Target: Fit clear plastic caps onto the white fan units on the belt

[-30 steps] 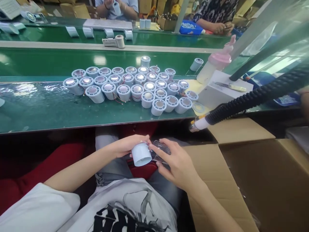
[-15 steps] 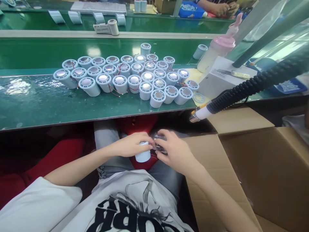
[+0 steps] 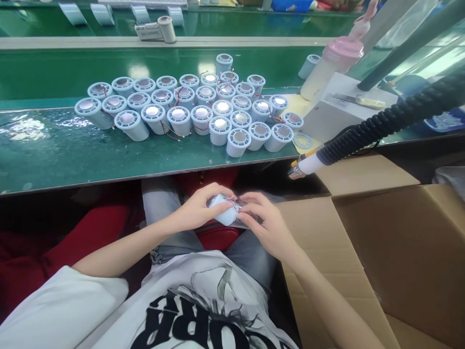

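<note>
Across from us stretches a long green desk, its glossy top catching bright patches of light. Below its near edge, above our lap, we have one pale blue cup tilted in our left hand, whose fingers are curled around it with the thumb laid along its side. Red wires show at the end of this cup, next to some clear plastic. Our right hand meets that end, its fingers bent with the tips close together; we can't tell whether they are pinching the wires or the plastic.

Just beyond, we see a crowd of matching cups packed closely on the desk, round silvery discs in their tops and thin wires trailing from several. To their right lie a pale ring and a white box with a knife on top. Behind the box we find a bottle with a pink top, and a single cup leaning beside it. A ribbed black hose slants in from the right, over the open cardboard box beside our right arm.
</note>
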{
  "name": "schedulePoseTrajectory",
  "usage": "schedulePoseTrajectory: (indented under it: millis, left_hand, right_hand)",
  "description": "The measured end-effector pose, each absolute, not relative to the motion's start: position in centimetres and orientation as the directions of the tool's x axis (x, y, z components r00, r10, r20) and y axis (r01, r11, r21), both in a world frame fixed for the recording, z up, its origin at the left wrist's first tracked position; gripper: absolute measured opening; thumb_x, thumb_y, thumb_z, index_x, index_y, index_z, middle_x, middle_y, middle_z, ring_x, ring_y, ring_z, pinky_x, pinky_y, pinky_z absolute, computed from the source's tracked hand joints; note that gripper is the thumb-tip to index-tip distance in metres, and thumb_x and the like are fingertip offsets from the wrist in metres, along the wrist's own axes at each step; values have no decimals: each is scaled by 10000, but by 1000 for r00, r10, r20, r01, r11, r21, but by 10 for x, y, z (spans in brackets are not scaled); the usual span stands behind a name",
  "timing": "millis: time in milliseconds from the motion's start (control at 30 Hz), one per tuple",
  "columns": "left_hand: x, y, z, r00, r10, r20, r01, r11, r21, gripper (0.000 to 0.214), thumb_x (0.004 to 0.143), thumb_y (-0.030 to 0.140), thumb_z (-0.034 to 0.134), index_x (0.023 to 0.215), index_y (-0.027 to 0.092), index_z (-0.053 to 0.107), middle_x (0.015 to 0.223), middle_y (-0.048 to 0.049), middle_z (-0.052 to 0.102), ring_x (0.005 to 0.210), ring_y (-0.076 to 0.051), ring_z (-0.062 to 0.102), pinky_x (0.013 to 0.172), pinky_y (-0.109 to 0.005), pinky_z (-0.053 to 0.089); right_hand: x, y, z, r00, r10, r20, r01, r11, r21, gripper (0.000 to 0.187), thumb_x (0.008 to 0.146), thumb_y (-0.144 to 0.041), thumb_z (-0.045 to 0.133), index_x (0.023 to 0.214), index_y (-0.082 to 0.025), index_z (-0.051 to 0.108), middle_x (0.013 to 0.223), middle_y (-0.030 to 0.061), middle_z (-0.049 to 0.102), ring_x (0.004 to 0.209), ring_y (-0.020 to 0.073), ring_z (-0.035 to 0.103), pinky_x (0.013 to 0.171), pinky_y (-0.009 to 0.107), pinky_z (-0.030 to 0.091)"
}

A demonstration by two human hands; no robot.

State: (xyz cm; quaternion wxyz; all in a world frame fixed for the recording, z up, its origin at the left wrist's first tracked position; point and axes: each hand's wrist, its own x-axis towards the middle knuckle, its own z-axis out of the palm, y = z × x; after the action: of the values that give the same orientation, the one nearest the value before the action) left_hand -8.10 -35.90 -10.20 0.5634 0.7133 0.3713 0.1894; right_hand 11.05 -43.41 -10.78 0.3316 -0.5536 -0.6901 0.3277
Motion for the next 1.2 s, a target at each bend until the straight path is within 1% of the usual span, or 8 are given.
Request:
schedulePoseTrajectory:
  millis: [167, 267, 433, 533, 733, 867, 1000, 1200]
  left_hand:
    - [-77, -358, -106, 629, 678, -380, 364, 176, 915, 268, 855, 376, 470, 806, 155, 615, 754, -4, 586, 619, -115, 512, 534, -216, 408]
    - [-74, -357, -110, 729, 594, -342, 407, 25, 913, 237, 843, 314, 489, 772, 149, 644, 803, -18, 605, 710, -130, 551, 646, -231, 436]
    - [-73, -358, -106, 790, 544, -282, 506, -319, 802, 267, 877, 305, 456, 912, 202, 700, 939, -40, 620, 853, -173, 575, 761, -273, 426]
    - [-75, -360, -102, 751, 605, -264, 548, -349, 760, 265, 877, 338, 470, 904, 215, 703, 931, -36, 602, 828, -172, 573, 761, -288, 428]
    - [-77, -362, -106, 676, 732, -85, 394, -263, 881, 192, 841, 352, 568, 902, 187, 647, 947, -29, 594, 893, -167, 567, 845, -301, 434]
    - [-77, -363, -120, 633, 773, -42, 289, -186, 939, 477, 653, 426, 769, 1052, 212, 619, 992, -23, 575, 907, -174, 571, 869, -329, 456]
    - [-78, -363, -131, 700, 714, -2, 285, -277, 918, 635, 530, 457, 834, 1103, 257, 647, 1027, -39, 507, 976, -205, 551, 909, -376, 466]
    - [-77, -364, -130, 831, 556, -2, 167, -247, 955, 696, 643, 368, 790, 1279, 261, 528, 1229, -93, 564, 1133, -255, 543, 970, -413, 456]
  right_hand:
    - [119, -440, -111, -159, 925, 344, 770, 334, -543, 186, 909, -245, 523, 945, -172, 690, 1115, 133, 575, 997, 234, 585, 808, 372, 535]
    - [121, -437, -107, -257, 873, 414, 819, 424, -387, 220, 907, -228, 522, 1028, -155, 690, 1168, 162, 565, 1061, 267, 544, 839, 397, 527]
    - [120, -428, -107, -482, 841, 246, 794, 538, -285, 279, 925, -217, 464, 1115, -217, 669, 1274, 123, 549, 1087, 277, 509, 824, 421, 536]
    - [119, -426, -113, -456, 870, 188, 802, 493, -337, 252, 928, -268, 480, 1059, -203, 685, 1271, 121, 554, 1051, 271, 538, 808, 422, 543]
    - [114, -430, -118, -304, 948, 90, 674, 281, -683, 140, 899, -228, 543, 857, -203, 673, 1168, 74, 579, 1050, 206, 570, 869, 345, 510]
    - [114, -433, -110, -167, 978, 125, 611, 202, -766, 178, 898, -231, 526, 773, -184, 643, 1085, 84, 583, 968, 187, 597, 805, 303, 497]
    - [117, -436, -105, -36, 999, 24, 488, 38, -872, 222, 843, -239, 573, 637, -177, 629, 925, 61, 609, 821, 162, 608, 678, 260, 494]
    - [125, -433, -109, 98, 980, -174, 117, -185, -976, 207, 721, -264, 698, 534, -191, 648, 847, 50, 673, 829, 192, 639, 678, 286, 525]
